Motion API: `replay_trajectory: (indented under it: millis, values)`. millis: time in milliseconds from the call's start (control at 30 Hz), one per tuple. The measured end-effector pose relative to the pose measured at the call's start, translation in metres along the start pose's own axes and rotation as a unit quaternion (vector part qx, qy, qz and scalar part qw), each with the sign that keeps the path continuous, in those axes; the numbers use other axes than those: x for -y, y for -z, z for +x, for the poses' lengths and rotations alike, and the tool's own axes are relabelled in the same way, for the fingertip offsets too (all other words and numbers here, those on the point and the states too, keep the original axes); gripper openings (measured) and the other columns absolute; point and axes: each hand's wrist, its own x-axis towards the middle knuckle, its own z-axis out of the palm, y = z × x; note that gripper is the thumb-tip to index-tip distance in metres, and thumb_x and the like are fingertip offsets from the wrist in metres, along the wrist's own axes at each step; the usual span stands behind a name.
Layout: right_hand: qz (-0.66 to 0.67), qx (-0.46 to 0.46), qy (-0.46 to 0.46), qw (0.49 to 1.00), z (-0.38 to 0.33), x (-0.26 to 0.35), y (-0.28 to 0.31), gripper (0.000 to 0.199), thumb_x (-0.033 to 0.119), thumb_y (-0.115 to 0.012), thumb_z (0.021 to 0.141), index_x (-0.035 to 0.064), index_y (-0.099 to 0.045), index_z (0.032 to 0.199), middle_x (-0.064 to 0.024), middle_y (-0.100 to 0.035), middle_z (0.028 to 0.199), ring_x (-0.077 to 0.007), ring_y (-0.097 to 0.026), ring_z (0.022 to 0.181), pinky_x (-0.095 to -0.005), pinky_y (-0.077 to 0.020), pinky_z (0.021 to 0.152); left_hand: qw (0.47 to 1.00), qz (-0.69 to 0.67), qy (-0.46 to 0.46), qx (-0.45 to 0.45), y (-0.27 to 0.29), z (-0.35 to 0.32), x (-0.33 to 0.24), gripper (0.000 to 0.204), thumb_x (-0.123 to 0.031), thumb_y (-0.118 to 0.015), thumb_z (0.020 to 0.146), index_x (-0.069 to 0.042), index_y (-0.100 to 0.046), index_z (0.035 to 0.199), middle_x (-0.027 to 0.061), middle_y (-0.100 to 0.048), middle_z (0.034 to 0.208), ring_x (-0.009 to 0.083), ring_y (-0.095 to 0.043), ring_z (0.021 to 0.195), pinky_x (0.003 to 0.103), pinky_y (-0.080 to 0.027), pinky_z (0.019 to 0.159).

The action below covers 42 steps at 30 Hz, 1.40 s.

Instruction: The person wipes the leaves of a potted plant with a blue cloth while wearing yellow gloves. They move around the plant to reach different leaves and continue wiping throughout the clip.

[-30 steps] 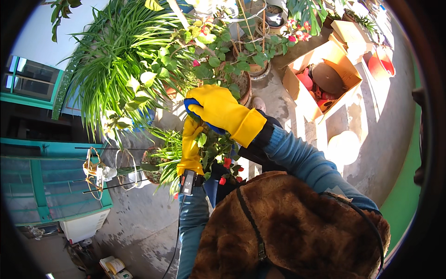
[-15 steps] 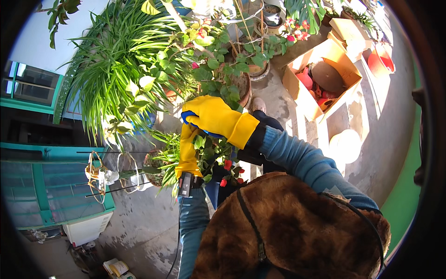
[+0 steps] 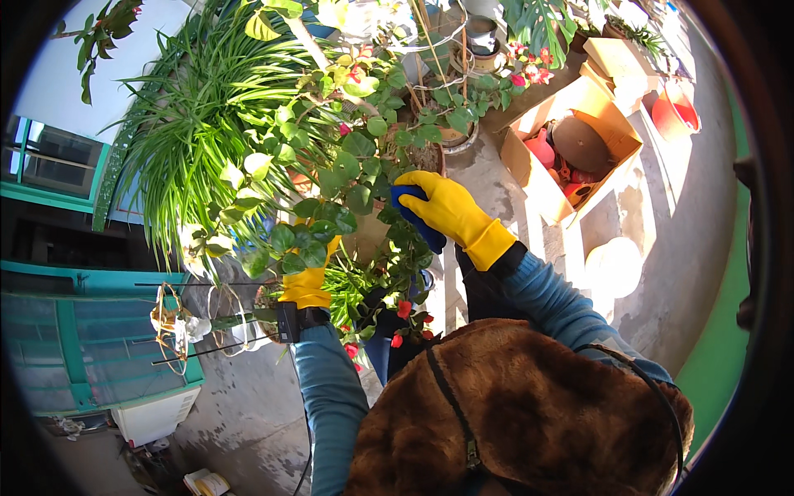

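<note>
Yellow rubber gloves cover both my hands. My right hand (image 3: pixel 447 205) is closed round a folded blue cloth (image 3: pixel 420 219), beside the leafy branches of a flowering plant (image 3: pixel 360 198). Lower left of it, my left hand (image 3: pixel 308 281) is up among the green leaves, and only the wrist and part of the glove show. Leaves hide its fingers, so whether it grips a stem cannot be seen. Red flowers (image 3: pixel 404 309) hang on the plant's lower stems, close to my body.
A spider plant (image 3: pixel 207 124) with long leaves fills the upper left. At the right stand an open cardboard box (image 3: pixel 529 165) holding a brown round thing and red items, a red bucket (image 3: pixel 676 112) and a white round object (image 3: pixel 614 266). A wire rack (image 3: pixel 169 318) juts out at the left.
My right hand has moved right and away from my left hand, carrying the blue cloth. My left hand has shifted left and lower, behind leaves that now spread between the two hands.
</note>
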Motion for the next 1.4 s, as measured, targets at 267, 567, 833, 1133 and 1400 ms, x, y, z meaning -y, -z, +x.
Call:
replay_trajectory:
  millis: [267, 567, 833, 1133, 1400]
  values:
    - [0.036, -0.008, -0.033, 0.999, -0.008, -0.012, 0.008, 0.033, 0.025, -0.069, 0.096, 0.0118, -0.069, 0.127, -0.0151, -0.074, 0.111, -0.0313, -0.072, 0.100, -0.0378, -0.0555, 0.088, 0.944, -0.320, -0.083, 0.014, -0.007, 0.000, 0.015, 0.048, -0.034, -0.037, 0.111, -0.006, -0.047, 0.150, 0.0170, -0.049, 0.154, 0.0369, -0.046, 0.140, 0.049, -0.024, 0.128]
    - [0.249, 0.053, -0.119, 0.960, -0.010, -0.020, -0.008, 0.035, 0.021, -0.066, 0.101, 0.0058, -0.067, 0.132, -0.0042, -0.073, 0.116, -0.0135, -0.067, 0.104, -0.0296, -0.0521, 0.094, 0.979, -0.186, 0.052, -0.065, -0.055, 0.008, 0.050, 0.046, -0.020, -0.048, 0.110, -0.006, -0.044, 0.154, 0.0187, -0.046, 0.157, 0.0358, -0.049, 0.141, 0.047, -0.041, 0.119]
    - [0.315, 0.134, -0.078, 0.936, -0.011, -0.019, -0.027, 0.035, 0.022, -0.066, 0.103, 0.0017, -0.064, 0.131, -0.0051, -0.072, 0.118, -0.0129, -0.066, 0.106, -0.0292, -0.0526, 0.095, 0.982, 0.011, 0.142, -0.127, -0.186, -0.011, 0.014, 0.056, -0.040, -0.056, 0.108, -0.006, -0.048, 0.152, 0.0133, -0.063, 0.139, 0.0216, -0.065, 0.120, 0.035, -0.052, 0.102]
    - [0.513, 0.074, -0.159, 0.841, -0.034, -0.013, -0.048, 0.047, 0.022, -0.068, 0.102, -0.0026, -0.057, 0.141, -0.0100, -0.068, 0.127, -0.0161, -0.063, 0.114, -0.0314, -0.0515, 0.101, 0.979, 0.047, 0.000, -0.197, -0.227, -0.025, 0.007, 0.041, -0.020, -0.059, 0.108, -0.002, -0.054, 0.145, 0.0078, -0.063, 0.136, 0.0144, -0.060, 0.120, 0.030, -0.048, 0.105]
    - [0.499, 0.181, -0.109, 0.840, -0.061, 0.013, -0.028, 0.063, 0.022, -0.073, 0.098, 0.0012, -0.047, 0.152, -0.0109, -0.062, 0.136, -0.0183, -0.061, 0.121, -0.0338, -0.0509, 0.105, 0.943, 0.117, -0.102, -0.296, -0.226, -0.037, 0.005, 0.015, -0.009, -0.064, 0.103, -0.003, -0.065, 0.117, 0.0063, -0.070, 0.105, 0.0111, -0.064, 0.092, 0.028, -0.054, 0.087]
